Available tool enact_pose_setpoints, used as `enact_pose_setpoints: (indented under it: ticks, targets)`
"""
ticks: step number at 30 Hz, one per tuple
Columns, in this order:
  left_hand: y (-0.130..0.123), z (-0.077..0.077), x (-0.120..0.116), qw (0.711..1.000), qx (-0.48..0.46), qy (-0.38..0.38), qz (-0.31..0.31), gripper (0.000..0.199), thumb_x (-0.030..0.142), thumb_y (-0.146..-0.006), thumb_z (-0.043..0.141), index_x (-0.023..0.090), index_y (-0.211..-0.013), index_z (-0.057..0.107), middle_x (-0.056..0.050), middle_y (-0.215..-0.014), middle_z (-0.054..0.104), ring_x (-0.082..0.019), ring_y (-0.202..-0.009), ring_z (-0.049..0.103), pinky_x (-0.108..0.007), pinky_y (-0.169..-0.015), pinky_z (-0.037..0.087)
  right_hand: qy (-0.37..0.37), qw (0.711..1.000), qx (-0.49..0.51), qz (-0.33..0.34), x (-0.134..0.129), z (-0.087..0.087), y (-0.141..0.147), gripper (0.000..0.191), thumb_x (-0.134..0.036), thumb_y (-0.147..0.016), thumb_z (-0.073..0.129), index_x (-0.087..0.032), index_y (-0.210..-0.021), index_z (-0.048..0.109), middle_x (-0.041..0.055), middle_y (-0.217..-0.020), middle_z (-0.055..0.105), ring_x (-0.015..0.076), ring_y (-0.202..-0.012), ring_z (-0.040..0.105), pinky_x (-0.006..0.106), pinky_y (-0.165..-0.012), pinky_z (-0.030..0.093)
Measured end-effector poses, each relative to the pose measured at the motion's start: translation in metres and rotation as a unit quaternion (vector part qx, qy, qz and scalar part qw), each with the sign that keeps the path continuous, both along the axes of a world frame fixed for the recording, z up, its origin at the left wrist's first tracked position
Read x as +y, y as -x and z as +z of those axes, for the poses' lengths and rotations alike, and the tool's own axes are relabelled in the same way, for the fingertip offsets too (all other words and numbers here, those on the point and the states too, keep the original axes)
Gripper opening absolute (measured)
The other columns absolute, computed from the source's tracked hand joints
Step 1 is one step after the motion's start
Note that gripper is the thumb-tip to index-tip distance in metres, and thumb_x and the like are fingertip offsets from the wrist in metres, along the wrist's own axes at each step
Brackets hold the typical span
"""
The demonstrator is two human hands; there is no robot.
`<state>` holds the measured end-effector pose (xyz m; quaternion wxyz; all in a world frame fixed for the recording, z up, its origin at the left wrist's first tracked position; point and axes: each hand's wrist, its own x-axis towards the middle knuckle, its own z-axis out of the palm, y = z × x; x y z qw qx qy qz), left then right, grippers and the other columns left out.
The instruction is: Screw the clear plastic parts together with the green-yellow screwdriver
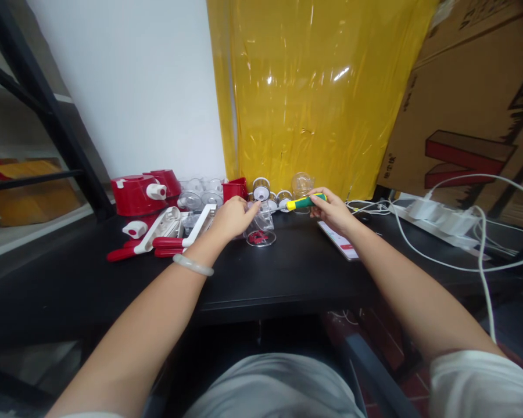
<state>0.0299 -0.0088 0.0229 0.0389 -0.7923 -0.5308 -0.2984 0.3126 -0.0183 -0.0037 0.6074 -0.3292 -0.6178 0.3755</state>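
Note:
My right hand (pixel 332 213) is closed around the green and yellow handle of a screwdriver (pixel 307 202), which points left. Its shaft reaches a clear plastic part (pixel 265 218) that my left hand (pixel 233 217) grips from the left side. Whether the tip touches a screw is too small to tell. Just below the clear part, a round clear piece with something red inside (pixel 260 238) stands on the black table. Left of my left hand lie white cranks with red handles (pixel 169 241).
Red housings (pixel 135 194), clear cups (pixel 196 194), a red hopper (pixel 235 188) and metal-rimmed cylinders (pixel 261 188) line the back of the black table (pixel 261 278). A phone-like tablet (pixel 337 239) lies right. White cables run from a power strip (pixel 440 217) past a cardboard box (pixel 466 116).

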Motion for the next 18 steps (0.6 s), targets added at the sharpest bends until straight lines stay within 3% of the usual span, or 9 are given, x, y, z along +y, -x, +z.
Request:
enact_pose_setpoints:
  ticks: [8, 13, 18]
  targets:
    - [-0.002, 0.002, -0.005, 1.0, -0.003, 0.004, -0.004, 0.059, 0.06, -0.099, 0.039, 0.015, -0.091, 0.076, -0.016, -0.113, 0.073, -0.03, -0.108, 0.067, -0.041, -0.1, 0.051, -0.015, 0.997, -0.066, -0.04, 0.003, 0.002, -0.005, 0.059, -0.08, -0.077, 0.063, -0.023, -0.092, 0.063, -0.005, -0.062, 0.05, 0.0104, -0.051, 0.047, 0.029, -0.056, 0.05]
    - [-0.001, 0.002, -0.006, 1.0, -0.004, 0.004, -0.008, 0.058, 0.059, -0.099, 0.04, 0.015, -0.091, 0.077, -0.016, -0.114, 0.072, -0.03, -0.109, 0.067, -0.041, -0.101, 0.05, -0.006, 0.991, -0.121, -0.052, 0.001, 0.005, -0.01, 0.057, -0.078, -0.077, 0.065, -0.022, -0.089, 0.064, -0.0045, -0.062, 0.049, 0.0106, -0.052, 0.047, 0.03, -0.056, 0.051]
    - [-0.001, 0.001, -0.004, 1.0, -0.008, 0.002, -0.005, 0.058, 0.06, -0.098, 0.041, 0.016, -0.09, 0.077, -0.016, -0.114, 0.072, -0.03, -0.108, 0.067, -0.041, -0.1, 0.051, 0.017, 0.997, -0.076, -0.019, 0.004, 0.003, -0.014, 0.05, -0.066, -0.075, 0.076, -0.023, -0.097, 0.062, -0.0062, -0.066, 0.052, 0.008, -0.053, 0.048, 0.029, -0.061, 0.053]
